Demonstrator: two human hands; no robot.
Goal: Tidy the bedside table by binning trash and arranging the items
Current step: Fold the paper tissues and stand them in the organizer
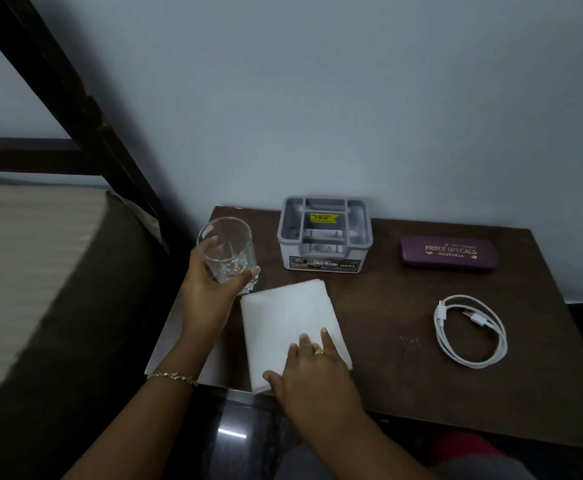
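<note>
A clear drinking glass (227,249) is lifted above the left end of the brown bedside table (397,375); my left hand (210,285) grips it round the lower half. A folded white cloth (290,317) lies flat on the table's front left part. My right hand (314,372) rests on the cloth's near corner with straight fingers. A grey plastic organiser box (324,233) with a yellow sticker stands at the back by the wall. A purple spectacle case (449,252) lies at the back right. A coiled white cable (470,330) lies at the right.
A bed with a dark mattress side (58,306) and dark wooden frame (75,98) stands left of the table. The pale wall (317,98) runs behind it. A dark shiny floor (227,431) shows below the front edge.
</note>
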